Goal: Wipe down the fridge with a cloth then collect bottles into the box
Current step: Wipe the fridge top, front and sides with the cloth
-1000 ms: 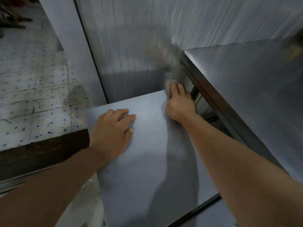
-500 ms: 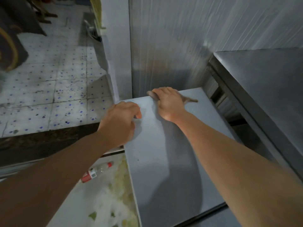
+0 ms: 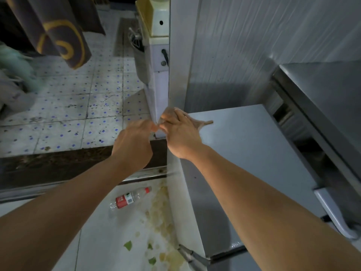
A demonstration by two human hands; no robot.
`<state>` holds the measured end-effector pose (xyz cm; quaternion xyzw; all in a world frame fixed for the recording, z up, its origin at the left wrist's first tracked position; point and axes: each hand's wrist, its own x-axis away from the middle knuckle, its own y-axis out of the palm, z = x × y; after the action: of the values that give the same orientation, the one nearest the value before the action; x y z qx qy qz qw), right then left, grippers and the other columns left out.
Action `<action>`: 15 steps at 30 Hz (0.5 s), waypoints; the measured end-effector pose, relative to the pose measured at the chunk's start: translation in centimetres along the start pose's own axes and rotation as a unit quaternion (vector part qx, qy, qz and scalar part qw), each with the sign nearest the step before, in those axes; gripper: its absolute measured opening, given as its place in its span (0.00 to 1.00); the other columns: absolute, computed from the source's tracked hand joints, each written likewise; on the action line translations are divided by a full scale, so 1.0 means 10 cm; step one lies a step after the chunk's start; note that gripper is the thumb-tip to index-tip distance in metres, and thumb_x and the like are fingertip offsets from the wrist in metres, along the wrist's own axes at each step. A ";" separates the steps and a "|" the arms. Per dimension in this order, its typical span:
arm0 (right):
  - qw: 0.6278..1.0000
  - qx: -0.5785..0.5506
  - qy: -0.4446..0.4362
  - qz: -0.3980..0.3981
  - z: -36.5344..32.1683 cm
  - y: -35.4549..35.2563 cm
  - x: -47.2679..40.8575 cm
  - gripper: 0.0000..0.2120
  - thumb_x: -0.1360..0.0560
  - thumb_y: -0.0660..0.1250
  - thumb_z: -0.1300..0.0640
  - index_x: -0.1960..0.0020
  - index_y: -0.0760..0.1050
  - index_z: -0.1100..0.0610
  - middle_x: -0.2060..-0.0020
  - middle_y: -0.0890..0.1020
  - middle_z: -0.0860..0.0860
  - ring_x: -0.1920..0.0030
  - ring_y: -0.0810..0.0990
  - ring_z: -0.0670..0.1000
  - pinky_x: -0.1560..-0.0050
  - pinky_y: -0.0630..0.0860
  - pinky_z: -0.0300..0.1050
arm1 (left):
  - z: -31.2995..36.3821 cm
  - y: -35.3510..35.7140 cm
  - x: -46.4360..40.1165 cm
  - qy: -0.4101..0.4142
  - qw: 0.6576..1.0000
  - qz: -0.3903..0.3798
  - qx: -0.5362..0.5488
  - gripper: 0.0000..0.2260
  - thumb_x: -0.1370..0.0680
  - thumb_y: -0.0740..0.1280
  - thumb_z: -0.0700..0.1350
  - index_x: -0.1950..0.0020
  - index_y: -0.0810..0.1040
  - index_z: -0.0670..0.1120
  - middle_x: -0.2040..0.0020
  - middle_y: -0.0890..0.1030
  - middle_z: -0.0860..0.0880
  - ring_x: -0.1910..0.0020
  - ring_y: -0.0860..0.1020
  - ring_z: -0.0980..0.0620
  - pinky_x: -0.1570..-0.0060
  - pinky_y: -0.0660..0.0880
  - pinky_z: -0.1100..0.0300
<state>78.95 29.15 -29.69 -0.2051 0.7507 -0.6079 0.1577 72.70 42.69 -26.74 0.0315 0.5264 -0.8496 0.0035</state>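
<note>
Fingers (image 3: pixel 171 117) of right hand (image 3: pixel 180 134) pressed down over a thin brownish cloth (image 3: pixel 203 123) at far left corner of fridge (image 3: pixel 254 153) top; whether curled round the fabric or merely laid on it cannot be told. Cloth limp and crumpled, one tapered tail poking out rightward from under the hand, flat on the surface. Left hand (image 3: pixel 132 143) just beside the right, off the fridge's left edge, fingers curled inward, tips meeting the cloth's near edge by the right thumb; an actual pinch cannot be confirmed.

Fridge top: smooth, pale grey, flat rectangular panel, matte sheen. Ribbed metal wall (image 3: pixel 244 55) directly behind, vertical grooves. Steel desk (image 3: pixel 322 98) to the right, brushed finish, standing higher than the fridge top.

Plastic bottle (image 3: pixel 130 198) lying on its side on the white floor (image 3: pixel 101 231) left of the fridge, near its base. Clear body, red and white label, red cap. Long axis diagonal: cap toward upper right, base toward lower left. Yellowish staining and green leaf scraps (image 3: pixel 128 245) on floor close to the bottle. Tiled floor (image 3: pixel 68 118) beyond, white with blue dots, soiled. No box in view.
</note>
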 end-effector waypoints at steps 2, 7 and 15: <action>1.000 -0.020 0.009 0.001 -0.05 0.00 0.28 0.24 0.22 0.59 0.60 0.27 0.65 0.50 0.25 0.59 0.47 0.23 0.47 0.55 0.24 0.50 0.55 | 0.04 0.02 0.04 0.018 1.000 0.001 0.011 0.19 0.29 0.62 0.31 0.40 0.72 0.46 0.39 0.74 0.46 0.38 0.70 0.45 0.42 0.70 0.50; 0.998 -0.042 -0.018 0.042 0.08 -0.01 0.93 0.23 0.22 0.60 0.58 0.28 0.66 0.50 0.26 0.63 0.47 0.25 0.58 0.56 0.25 0.55 0.56 | 0.27 0.12 0.10 0.049 0.998 0.014 0.029 0.18 0.28 0.62 0.31 0.40 0.73 0.42 0.42 0.76 0.43 0.42 0.72 0.44 0.45 0.73 0.49; 0.951 0.019 0.305 0.048 1.76 -0.28 1.36 0.26 0.20 0.51 0.55 0.23 0.53 0.55 0.23 0.53 0.54 0.24 0.55 0.57 0.26 0.57 0.58 | 0.47 0.48 0.15 0.092 0.996 -0.013 0.001 0.21 0.31 0.64 0.31 0.39 0.73 0.44 0.40 0.77 0.45 0.43 0.73 0.42 0.43 0.69 0.51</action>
<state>76.04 6.94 -30.54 0.0294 0.7602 -0.6474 -0.0459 71.17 36.39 -29.06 0.1023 0.5242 -0.8435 -0.0561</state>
